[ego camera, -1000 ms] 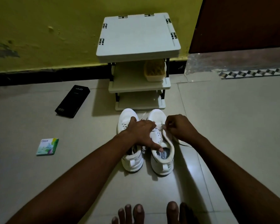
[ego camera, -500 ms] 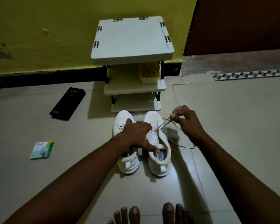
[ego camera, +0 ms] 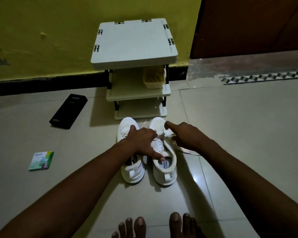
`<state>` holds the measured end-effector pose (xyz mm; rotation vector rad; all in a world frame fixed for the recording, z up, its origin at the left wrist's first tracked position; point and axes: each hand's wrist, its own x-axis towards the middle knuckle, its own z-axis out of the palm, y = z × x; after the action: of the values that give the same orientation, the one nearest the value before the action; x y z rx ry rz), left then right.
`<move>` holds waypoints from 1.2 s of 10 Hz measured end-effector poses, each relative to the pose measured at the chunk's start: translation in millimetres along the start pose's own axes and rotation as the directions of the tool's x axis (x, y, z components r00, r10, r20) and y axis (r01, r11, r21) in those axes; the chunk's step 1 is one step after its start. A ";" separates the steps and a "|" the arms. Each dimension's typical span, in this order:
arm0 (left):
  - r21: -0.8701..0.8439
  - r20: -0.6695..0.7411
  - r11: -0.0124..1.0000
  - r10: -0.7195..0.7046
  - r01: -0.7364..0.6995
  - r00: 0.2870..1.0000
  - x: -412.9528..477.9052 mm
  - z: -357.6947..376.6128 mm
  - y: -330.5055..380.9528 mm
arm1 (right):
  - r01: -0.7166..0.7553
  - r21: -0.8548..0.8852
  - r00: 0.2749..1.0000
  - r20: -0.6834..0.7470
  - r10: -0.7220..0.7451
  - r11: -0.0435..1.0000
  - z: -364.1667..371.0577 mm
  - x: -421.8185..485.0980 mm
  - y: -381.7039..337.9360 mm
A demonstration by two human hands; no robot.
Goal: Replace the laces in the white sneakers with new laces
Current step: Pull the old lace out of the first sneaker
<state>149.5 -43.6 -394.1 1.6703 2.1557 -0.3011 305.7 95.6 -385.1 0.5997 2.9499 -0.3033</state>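
The white low-top sneaker [ego camera: 165, 170], toe at 12 o'clock, lies on the tiled floor [ego camera: 239, 134] under the spread, pressing left hand [ego camera: 141, 141]. Its loose white lace [ego camera: 163, 134] lies at 9 o'clock of the nearer right hand [ego camera: 184, 134], which pinches it.

Left hand [ego camera: 141, 141] splayed flat; right hand [ego camera: 186, 136] curled, index extended.

Bare forearms [ego camera: 86, 177] lead to the left hand [ego camera: 141, 141] and right hand [ego camera: 184, 135]; the toes [ego camera: 139, 224] are bare too.
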 end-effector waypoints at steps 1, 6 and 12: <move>-0.003 0.004 1.000 -0.008 0.008 1.000 -0.7 -2.3 2.1 | 0.023 -0.247 0.997 -0.060 -0.039 0.969 -9.3 2.8 -6.9; 0.011 0.039 1.000 -0.015 0.014 0.999 -0.9 -6.9 2.3 | 0.029 0.522 0.963 -0.242 0.116 0.853 -13.9 -4.0 11.2; -0.002 0.042 1.000 -0.008 0.008 0.999 0.8 -5.2 1.6 | 0.033 0.843 0.914 -0.243 0.326 0.537 -12.9 -4.8 9.5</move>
<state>150.0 -40.4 -389.7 1.6404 2.1318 -0.3324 312.9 105.2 -373.4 1.0988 2.8656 -1.8522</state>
